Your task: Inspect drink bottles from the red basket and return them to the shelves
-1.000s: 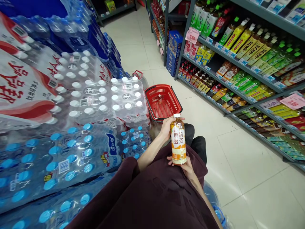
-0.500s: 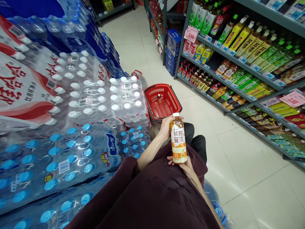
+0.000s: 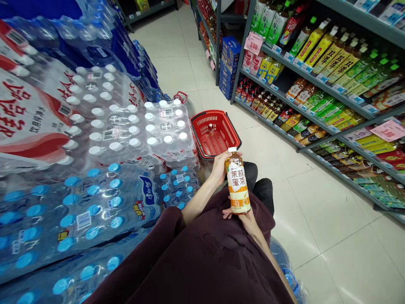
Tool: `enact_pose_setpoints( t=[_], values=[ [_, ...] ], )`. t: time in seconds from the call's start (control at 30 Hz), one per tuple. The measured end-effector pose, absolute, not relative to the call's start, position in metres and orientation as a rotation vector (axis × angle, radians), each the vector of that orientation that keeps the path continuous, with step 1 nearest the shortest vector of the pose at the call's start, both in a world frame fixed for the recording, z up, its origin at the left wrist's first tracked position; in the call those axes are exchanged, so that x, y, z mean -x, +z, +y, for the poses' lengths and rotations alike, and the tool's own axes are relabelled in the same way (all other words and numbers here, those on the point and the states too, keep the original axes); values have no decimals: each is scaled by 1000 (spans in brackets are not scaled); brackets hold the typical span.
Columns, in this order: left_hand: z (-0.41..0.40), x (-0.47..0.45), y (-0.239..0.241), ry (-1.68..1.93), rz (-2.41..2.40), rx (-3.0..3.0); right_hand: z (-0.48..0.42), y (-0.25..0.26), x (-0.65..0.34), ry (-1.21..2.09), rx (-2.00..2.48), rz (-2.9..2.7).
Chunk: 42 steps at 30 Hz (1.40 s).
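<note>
A bottle of jasmine honey tea (image 3: 238,183) with a white cap and a white and orange label is held in front of my body, its label facing up at me. My left hand (image 3: 219,166) grips it near the neck, just under the cap. Beneath its base, my right hand (image 3: 246,216) supports it, with some fingertips showing on the left side. The bottle hides part of both hands. A red shopping basket (image 3: 198,145) stands on the floor just beyond, and a small bottle (image 3: 211,129) is inside it.
Shrink-wrapped packs of white-capped water (image 3: 164,126) and blue-capped water (image 3: 104,202) are stacked along my left. Shelves of bottled drinks (image 3: 316,76) line the right side. Blue boxes (image 3: 230,63) stand at the shelf's far end. A large clear water jug (image 3: 280,257) is beside me at the lower right.
The tea bottle has risen slightly and tilted a little, with both hands staying on it. The view has shifted slightly. The basket stays in place.
</note>
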<state>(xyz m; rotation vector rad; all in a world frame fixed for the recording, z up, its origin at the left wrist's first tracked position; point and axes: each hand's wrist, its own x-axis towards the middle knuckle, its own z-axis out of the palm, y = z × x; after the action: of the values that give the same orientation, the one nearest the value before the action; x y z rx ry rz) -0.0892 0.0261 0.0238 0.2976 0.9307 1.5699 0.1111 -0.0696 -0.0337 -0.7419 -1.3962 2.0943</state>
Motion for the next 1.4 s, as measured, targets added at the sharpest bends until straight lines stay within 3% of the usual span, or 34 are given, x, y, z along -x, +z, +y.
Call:
enact_pose_setpoints(
  t=[0.87, 1.17, 1.4],
  values=[
    [27, 90, 29, 1667, 890, -242, -66, -53, -114, 2120, 637, -1306],
    [25, 93, 31, 1642, 903, -203, -67, -36, -112, 2198, 627, -1318],
    [22, 93, 35, 1638, 880, -283, -67, -46, -109, 2076, 637, -1226]
  ],
)
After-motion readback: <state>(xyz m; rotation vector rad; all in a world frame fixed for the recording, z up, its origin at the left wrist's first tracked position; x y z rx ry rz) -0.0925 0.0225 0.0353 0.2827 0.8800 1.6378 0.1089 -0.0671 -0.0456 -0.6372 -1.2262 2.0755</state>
